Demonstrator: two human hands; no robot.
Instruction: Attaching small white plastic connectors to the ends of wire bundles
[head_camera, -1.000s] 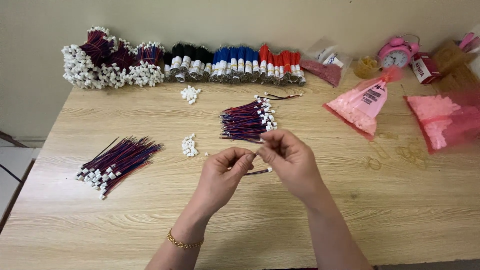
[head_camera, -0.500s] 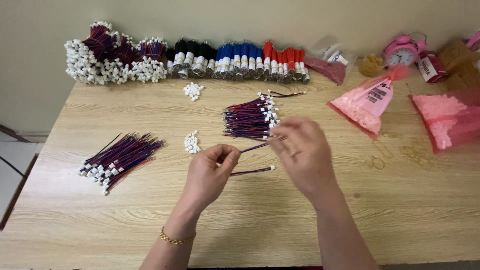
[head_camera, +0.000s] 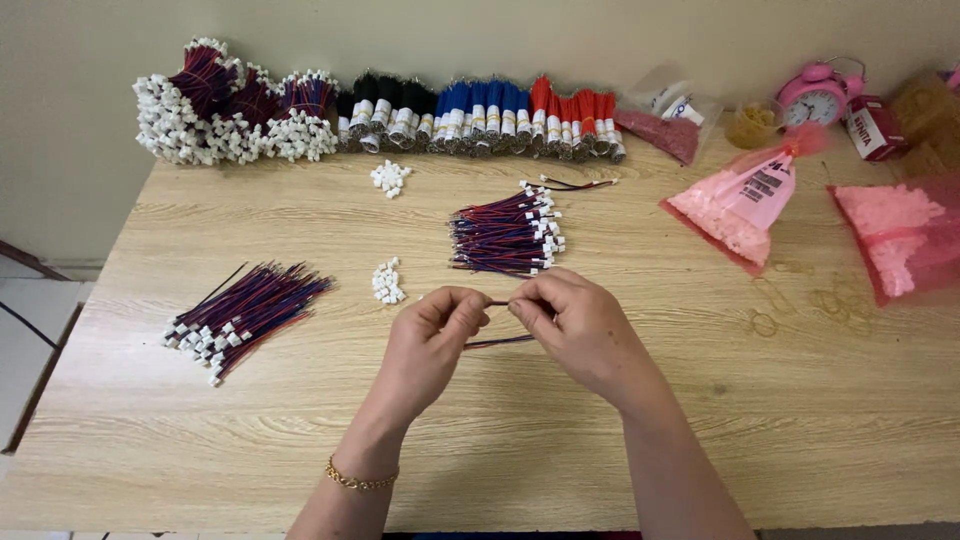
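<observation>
Hands: my left hand (head_camera: 432, 335) and right hand (head_camera: 575, 325) pinch one thin wire (head_camera: 500, 341) together above the tabletop (head_camera: 700, 420) centre.

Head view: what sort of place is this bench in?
Probably a home piecework table for wire assembly: a wooden table, bundled wires along the wall, pink bags of small parts, and a pink alarm clock.

Single head-worn view, steeply down and forward over the wooden table (head_camera: 200, 440), close.
</observation>
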